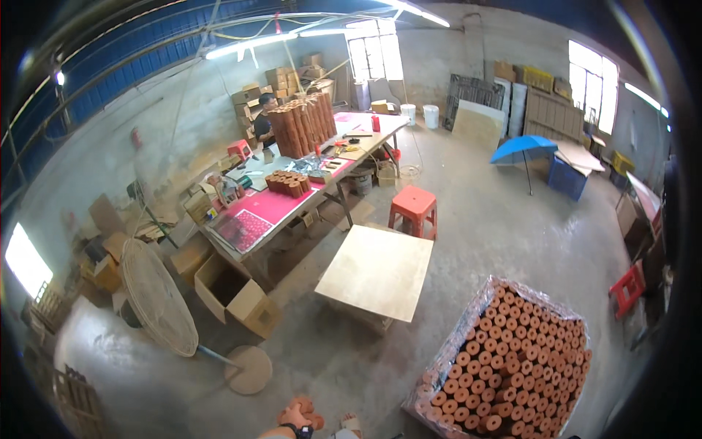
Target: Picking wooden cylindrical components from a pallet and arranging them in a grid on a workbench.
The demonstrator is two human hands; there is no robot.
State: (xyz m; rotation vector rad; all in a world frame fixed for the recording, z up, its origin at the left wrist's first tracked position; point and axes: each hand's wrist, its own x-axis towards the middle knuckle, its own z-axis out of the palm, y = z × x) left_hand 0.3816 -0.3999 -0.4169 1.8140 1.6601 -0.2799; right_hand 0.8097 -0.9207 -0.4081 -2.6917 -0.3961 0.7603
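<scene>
One left hand (pixel 295 415) seemed curled around a few reddish-brown cylinders (pixel 315 421), while the plastic-lined crate (pixel 420 402) looked mostly filled with upright ones, some gaps left. Those held lay against its fingers; the crate stood well apart to the right, and a tall bundle (pixel 303 126) and short bundle (pixel 289 184) farther ahead on the worktable (pixel 278 208).

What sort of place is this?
Probably a small workshop or factory floor: a lined bin is packed with reddish-brown hollow cylinders, a long worktable holds bundles of similar-coloured pieces, and cardboard boxes are stacked beyond it.
</scene>
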